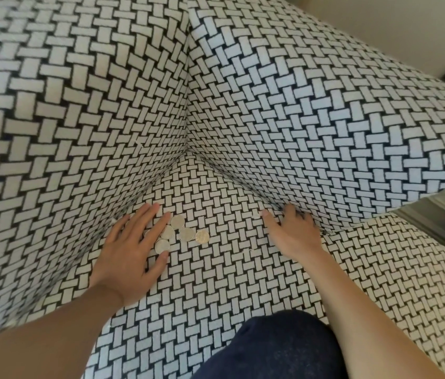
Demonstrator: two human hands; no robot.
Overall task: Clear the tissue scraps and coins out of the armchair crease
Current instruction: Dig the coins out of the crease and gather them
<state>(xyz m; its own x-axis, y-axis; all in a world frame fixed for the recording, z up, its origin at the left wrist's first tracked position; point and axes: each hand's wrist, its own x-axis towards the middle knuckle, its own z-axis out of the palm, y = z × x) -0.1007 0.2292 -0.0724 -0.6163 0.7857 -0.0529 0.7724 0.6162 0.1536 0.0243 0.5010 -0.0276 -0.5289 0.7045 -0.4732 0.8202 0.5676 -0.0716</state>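
By the left crease (150, 187) coins (185, 233) are touched by the left hand (131, 253), fingers flat and spread; the right hand (295, 233) is tucked fingers-first into the right crease (243, 184), any hold unseen; bare seat (224, 269) is seen between

The basketweave-patterned armchair seat (216, 291) carries a cluster of silver coins (181, 234) near its left crease, plus a tiny white scrap (249, 250).

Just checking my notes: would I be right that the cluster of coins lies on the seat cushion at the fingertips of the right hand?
Not quite: the head view shows the coins on the seat cushion at the fingertips of the left hand; the right hand digs into the side crease.
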